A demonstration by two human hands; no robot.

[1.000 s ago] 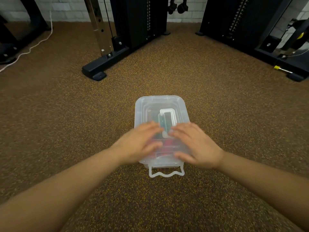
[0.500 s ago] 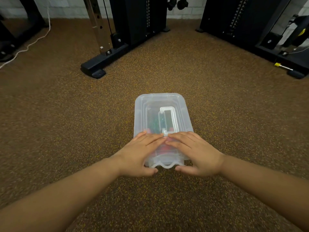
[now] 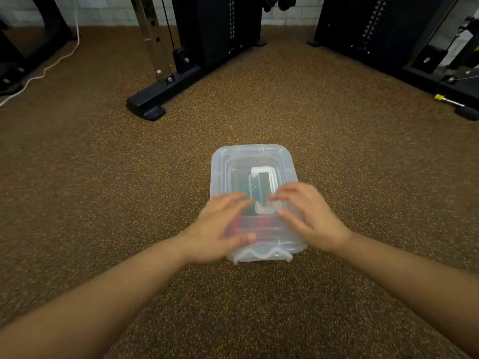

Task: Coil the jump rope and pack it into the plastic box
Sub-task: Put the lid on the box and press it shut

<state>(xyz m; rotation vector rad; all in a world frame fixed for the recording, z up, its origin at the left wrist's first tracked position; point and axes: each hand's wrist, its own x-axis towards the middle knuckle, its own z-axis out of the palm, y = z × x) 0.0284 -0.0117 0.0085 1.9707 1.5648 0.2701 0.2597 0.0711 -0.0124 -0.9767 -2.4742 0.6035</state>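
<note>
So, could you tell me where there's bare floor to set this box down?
Bare carpet lies left of the box, up to the black machine foot, and right of it toward the yellow-tipped bar. Crowded along the far machines.

L hand (image 3: 220, 229) motion-blurred; box (image 3: 248, 156) contents unclear
</note>
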